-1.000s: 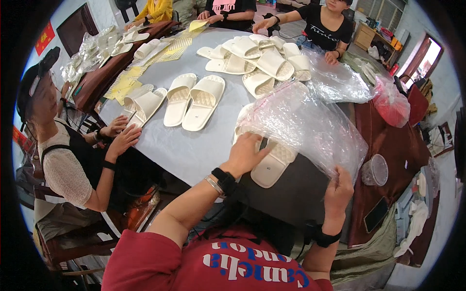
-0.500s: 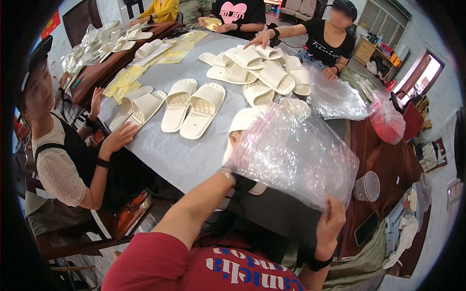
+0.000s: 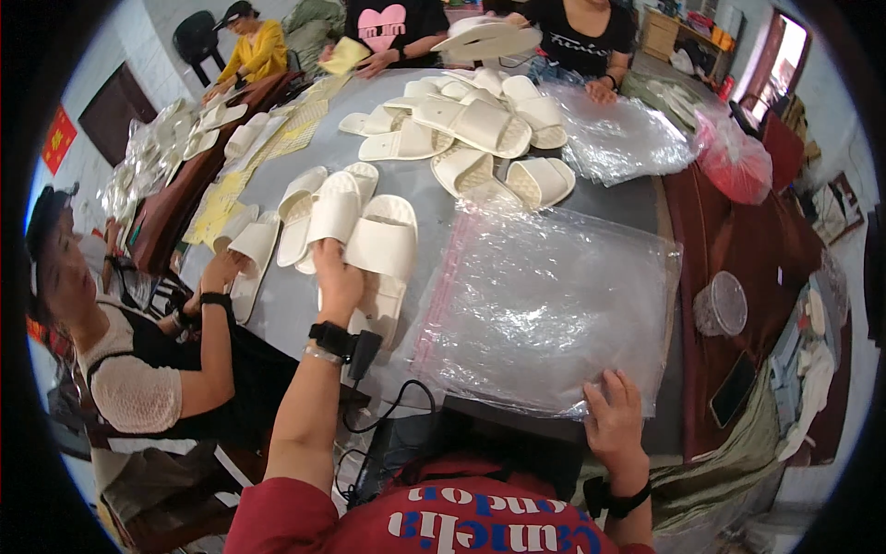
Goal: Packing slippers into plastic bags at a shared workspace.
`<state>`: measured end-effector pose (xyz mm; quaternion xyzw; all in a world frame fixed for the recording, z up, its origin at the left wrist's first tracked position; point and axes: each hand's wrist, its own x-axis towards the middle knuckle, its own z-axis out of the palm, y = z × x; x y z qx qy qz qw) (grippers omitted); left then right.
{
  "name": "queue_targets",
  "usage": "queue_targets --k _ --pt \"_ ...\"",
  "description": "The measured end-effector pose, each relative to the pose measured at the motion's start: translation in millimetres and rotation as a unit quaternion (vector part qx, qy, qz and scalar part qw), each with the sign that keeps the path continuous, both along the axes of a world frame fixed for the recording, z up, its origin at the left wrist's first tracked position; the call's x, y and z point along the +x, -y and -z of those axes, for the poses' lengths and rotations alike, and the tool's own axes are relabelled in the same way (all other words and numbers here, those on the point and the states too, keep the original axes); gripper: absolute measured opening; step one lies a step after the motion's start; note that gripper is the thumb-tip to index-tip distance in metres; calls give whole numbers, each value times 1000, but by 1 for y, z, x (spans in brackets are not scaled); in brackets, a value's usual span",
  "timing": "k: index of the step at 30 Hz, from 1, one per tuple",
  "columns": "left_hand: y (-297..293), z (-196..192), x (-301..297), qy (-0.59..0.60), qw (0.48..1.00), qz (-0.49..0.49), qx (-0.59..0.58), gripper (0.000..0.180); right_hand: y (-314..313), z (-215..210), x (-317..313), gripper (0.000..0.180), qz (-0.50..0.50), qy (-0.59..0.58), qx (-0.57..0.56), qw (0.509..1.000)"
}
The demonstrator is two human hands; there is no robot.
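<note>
1. Cream slipper (image 3: 380, 247) near the middle of the grey surface (image 3: 443, 198), gripped at its heel end by the left hand (image 3: 338, 277); fingers closed on it, possibly pinching a second slipper (image 3: 330, 214) too, though the overlap makes that hard to tell.
2. Long axis running from about 6 to 12 o'clock, toe end pointing away toward 12, strap side up.
3. At 3 o'clock from the slipper, a clear plastic bag (image 3: 544, 309) lying flat, pink seal strip along its left edge; right hand (image 3: 614, 420) at the bag's 5 o'clock corner, fingers spread and pressing down on it, not clenched.
4. Hands well apart, one on each item.
5. Likely trouble: a loose heel-end pinch letting the toe droop and drag across neighbouring slippers, knocking the pair out of line; the thin bag sliding or crumpling under a one-corner hold, its mouth collapsing.
6. Further out at 12 o'clock, a heap of slippers (image 3: 471, 129) and another crumpled bag (image 3: 614, 138); at 9 o'clock, a seated person's hand (image 3: 221, 272) on more slippers; at 3 o'clock, a plastic cup (image 3: 720, 305).
</note>
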<state>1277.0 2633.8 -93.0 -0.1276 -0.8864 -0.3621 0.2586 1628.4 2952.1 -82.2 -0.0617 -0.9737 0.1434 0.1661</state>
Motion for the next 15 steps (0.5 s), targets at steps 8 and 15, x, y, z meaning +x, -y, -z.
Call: queue_targets --k 8,15 --pt "-69 -105 51 -54 962 269 -10 48 12 -32 1 69 -28 100 1 995" --pt "-69 -81 44 -18 968 248 -29 52 33 -7 -12 72 -119 148 22 981"
